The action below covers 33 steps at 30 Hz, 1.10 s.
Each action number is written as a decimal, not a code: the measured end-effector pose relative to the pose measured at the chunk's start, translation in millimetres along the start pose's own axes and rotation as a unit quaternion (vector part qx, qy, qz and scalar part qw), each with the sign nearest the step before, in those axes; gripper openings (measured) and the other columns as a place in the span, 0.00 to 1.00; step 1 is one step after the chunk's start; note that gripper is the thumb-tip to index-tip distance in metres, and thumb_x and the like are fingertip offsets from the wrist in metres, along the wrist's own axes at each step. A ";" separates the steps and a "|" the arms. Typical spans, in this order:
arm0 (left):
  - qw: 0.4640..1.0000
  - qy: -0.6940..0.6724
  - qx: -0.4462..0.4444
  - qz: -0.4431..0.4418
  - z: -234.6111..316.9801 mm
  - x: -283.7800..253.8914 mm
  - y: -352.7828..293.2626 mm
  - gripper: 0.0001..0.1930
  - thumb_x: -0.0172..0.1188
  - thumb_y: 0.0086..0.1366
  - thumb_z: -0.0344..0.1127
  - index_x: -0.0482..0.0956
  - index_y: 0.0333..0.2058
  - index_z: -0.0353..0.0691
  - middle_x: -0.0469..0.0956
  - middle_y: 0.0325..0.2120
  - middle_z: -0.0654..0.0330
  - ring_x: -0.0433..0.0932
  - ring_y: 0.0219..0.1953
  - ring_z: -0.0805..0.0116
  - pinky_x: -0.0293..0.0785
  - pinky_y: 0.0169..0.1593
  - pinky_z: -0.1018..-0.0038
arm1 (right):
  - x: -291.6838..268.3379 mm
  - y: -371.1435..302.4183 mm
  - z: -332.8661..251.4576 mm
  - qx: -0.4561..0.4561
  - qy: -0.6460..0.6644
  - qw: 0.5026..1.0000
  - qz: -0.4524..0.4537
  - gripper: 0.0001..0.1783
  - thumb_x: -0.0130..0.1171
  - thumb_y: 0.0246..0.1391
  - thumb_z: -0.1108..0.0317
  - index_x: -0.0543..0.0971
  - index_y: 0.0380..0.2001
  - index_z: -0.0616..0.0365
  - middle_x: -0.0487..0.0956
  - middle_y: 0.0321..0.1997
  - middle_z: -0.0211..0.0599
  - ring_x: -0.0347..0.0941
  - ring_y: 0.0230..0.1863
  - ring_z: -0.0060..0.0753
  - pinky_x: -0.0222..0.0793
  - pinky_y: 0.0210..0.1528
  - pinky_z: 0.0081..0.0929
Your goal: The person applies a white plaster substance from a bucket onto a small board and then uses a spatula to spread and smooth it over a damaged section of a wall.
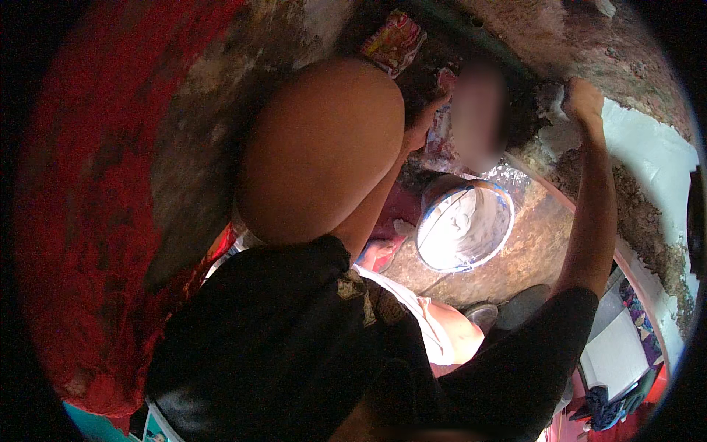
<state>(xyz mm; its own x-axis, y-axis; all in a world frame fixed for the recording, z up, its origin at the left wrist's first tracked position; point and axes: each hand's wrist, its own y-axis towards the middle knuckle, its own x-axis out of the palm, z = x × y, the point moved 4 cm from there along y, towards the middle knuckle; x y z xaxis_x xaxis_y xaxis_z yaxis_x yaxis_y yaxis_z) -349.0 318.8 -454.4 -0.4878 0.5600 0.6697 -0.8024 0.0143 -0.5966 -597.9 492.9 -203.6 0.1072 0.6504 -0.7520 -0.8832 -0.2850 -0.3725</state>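
My right hand point(584, 102) is closed in a fist against the rough wall at the upper right. Beside it lies a grey, paste-smeared patch point(557, 135); whether this is a tool's blade or paste on the wall I cannot tell. My left hand point(421, 131) reaches past my bent knee, its fingers curled at the edge of a reddish, white-smeared flat piece point(440, 141), part of it lost in a blur. A bucket point(503, 250) with a blue-edged rim stands between my arms. White paste point(460, 221) coats its inside.
Smooth white paste point(648, 144) covers part of the wall, with bare crumbling wall point(641, 199) below it. My knee point(320, 151) fills the upper middle. A colourful packet point(394, 43) lies at the far end. Cloths and a white flat item point(617, 353) sit at the lower right.
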 end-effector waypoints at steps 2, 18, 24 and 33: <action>0.999 0.022 0.034 -0.026 -9.7 -10.7 10.9 0.23 0.59 0.56 0.47 0.73 0.47 0.39 0.76 0.44 0.57 0.75 0.44 0.58 0.71 0.50 0.59 | -6.3 -9.1 4.8 -0.006 -0.043 0.999 -0.017 0.13 0.57 0.42 0.68 0.78 0.35 0.55 0.79 0.38 0.45 0.76 0.43 0.48 0.73 0.41 0.43; 0.995 -0.024 -0.096 0.014 11.7 15.3 -21.5 0.33 0.62 0.52 0.52 0.69 0.53 0.40 0.72 0.49 0.57 0.72 0.49 0.58 0.69 0.52 0.59 | -85.6 -23.0 44.8 -0.023 -0.097 0.995 -0.010 0.24 0.64 0.38 0.65 0.70 0.41 0.57 0.74 0.46 0.48 0.71 0.48 0.51 0.70 0.45 0.44; 0.994 -0.021 -0.108 -0.003 40.3 38.1 -57.6 0.30 0.60 0.54 0.50 0.69 0.52 0.40 0.70 0.51 0.56 0.70 0.50 0.59 0.69 0.52 0.61 | -33.4 -26.9 -2.5 -0.061 -0.019 0.995 0.072 0.13 0.60 0.35 0.71 0.77 0.30 0.59 0.79 0.33 0.46 0.77 0.37 0.49 0.74 0.38 0.41; 0.991 -0.042 -0.121 -0.028 48.1 47.5 -61.4 0.30 0.60 0.55 0.51 0.69 0.51 0.38 0.72 0.49 0.55 0.71 0.49 0.61 0.69 0.53 0.60 | 1.3 -17.8 -6.4 -0.005 0.008 1.000 -0.025 0.13 0.56 0.41 0.67 0.77 0.34 0.57 0.78 0.39 0.46 0.75 0.44 0.48 0.72 0.42 0.42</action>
<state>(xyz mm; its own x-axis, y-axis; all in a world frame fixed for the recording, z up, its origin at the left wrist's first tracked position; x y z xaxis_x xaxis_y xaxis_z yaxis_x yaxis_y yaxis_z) -339.4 304.7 -364.7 -0.4793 0.4815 0.7338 -0.7289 0.2474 -0.6384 -579.1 494.3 -201.4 0.1592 0.6529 -0.7405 -0.8716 -0.2593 -0.4160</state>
